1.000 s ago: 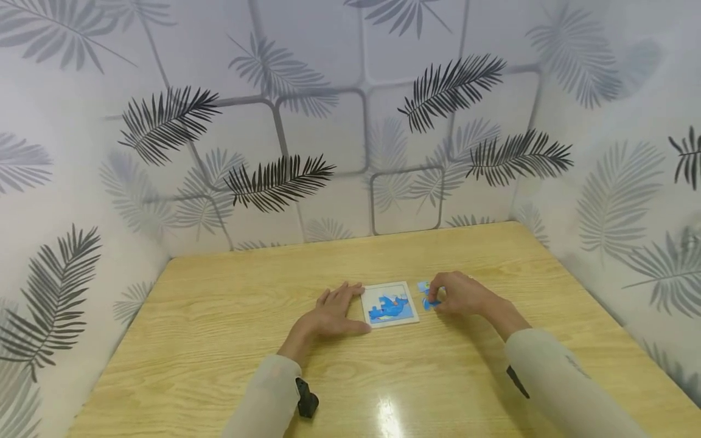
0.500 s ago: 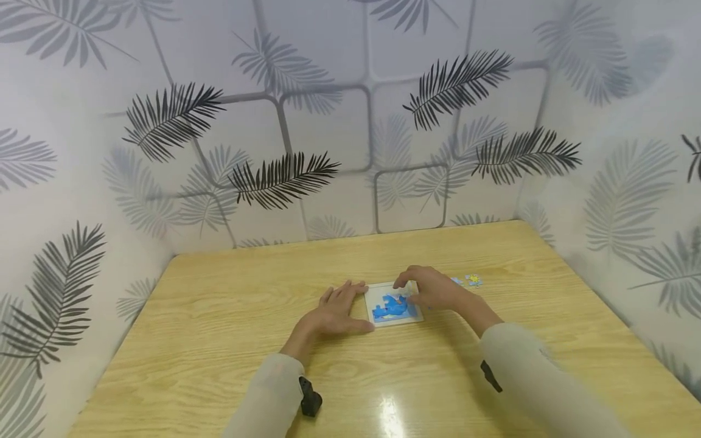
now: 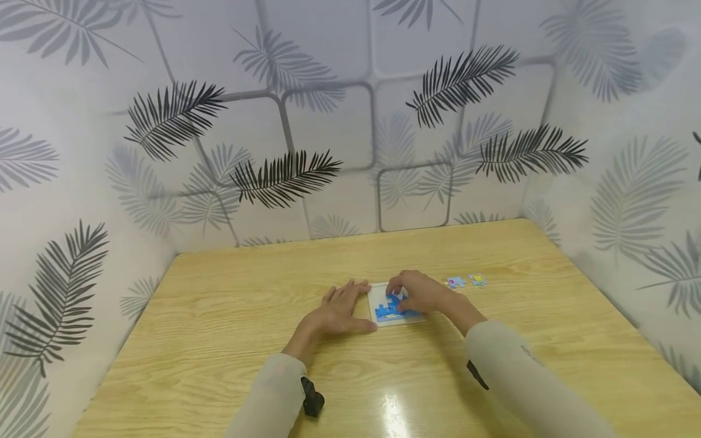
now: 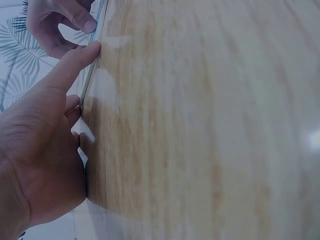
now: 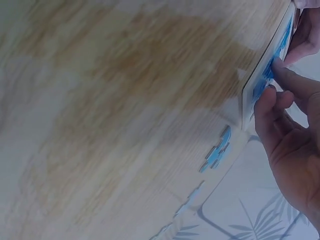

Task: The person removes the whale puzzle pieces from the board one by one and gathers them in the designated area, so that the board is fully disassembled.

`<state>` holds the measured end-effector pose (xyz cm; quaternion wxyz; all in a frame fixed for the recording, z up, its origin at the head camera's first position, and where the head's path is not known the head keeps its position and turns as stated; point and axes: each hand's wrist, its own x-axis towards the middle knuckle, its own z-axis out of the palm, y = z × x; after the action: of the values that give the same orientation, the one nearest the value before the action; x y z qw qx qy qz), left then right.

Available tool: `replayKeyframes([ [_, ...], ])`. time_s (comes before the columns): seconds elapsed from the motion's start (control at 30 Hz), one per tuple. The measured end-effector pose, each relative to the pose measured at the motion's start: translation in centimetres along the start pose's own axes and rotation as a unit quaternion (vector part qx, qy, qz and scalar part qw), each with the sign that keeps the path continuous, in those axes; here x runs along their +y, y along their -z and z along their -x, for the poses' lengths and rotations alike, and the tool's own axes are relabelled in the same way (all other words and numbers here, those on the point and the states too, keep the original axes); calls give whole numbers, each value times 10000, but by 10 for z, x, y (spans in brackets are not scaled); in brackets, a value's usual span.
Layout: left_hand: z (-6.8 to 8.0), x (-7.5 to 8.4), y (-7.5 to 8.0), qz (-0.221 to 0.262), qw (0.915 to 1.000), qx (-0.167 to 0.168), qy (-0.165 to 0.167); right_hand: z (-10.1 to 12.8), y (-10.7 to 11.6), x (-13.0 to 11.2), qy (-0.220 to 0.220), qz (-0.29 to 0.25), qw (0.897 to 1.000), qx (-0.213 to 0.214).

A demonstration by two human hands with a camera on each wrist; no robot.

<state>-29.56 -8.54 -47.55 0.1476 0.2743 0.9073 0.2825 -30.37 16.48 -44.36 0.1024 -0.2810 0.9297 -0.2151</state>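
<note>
A small white puzzle tray [image 3: 375,304] with a blue picture lies on the wooden table [image 3: 230,316]. My left hand [image 3: 336,311] rests flat beside it, thumb and fingertips against its left edge; the left wrist view shows the thumb [image 4: 75,62] along the tray's rim [image 4: 92,65]. My right hand [image 3: 418,293] hovers over the tray with curled fingers pinching a blue puzzle piece [image 3: 395,301] against the picture. In the right wrist view its fingertips [image 5: 277,67] touch the blue surface of the tray [image 5: 260,85].
Two loose pieces, one blue-pink [image 3: 456,281] and one yellow-blue [image 3: 477,279], lie right of the tray; the right wrist view also shows loose pieces [image 5: 216,150]. Leaf-patterned walls close in the table at back, left and right.
My right hand lifted a blue piece from the table right of the tray and carried it left onto the tray. Two loose pieces are now uncovered. The left hand stayed put.
</note>
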Motion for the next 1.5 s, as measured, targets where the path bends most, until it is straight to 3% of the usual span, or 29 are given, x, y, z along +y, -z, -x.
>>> replayKeyframes([
  [0.2,-8,-10,-7,-143,9999,71,-38,-1,0,1,19,62,10000,38],
  [0.47,-6,-1,-2,-69,9999,-59,-47,0,1,1,362,66,9993,121],
  [0.87,-19,-10,-10,-162,9998,-67,101,5,7,3,577,119,9981,159],
  [1.33,-12,-10,-8,-30,10000,-21,66,18,14,29,171,-570,9964,596],
  [1.5,-13,-17,-12,-101,9999,30,26,27,17,40,50,-733,9950,670],
])
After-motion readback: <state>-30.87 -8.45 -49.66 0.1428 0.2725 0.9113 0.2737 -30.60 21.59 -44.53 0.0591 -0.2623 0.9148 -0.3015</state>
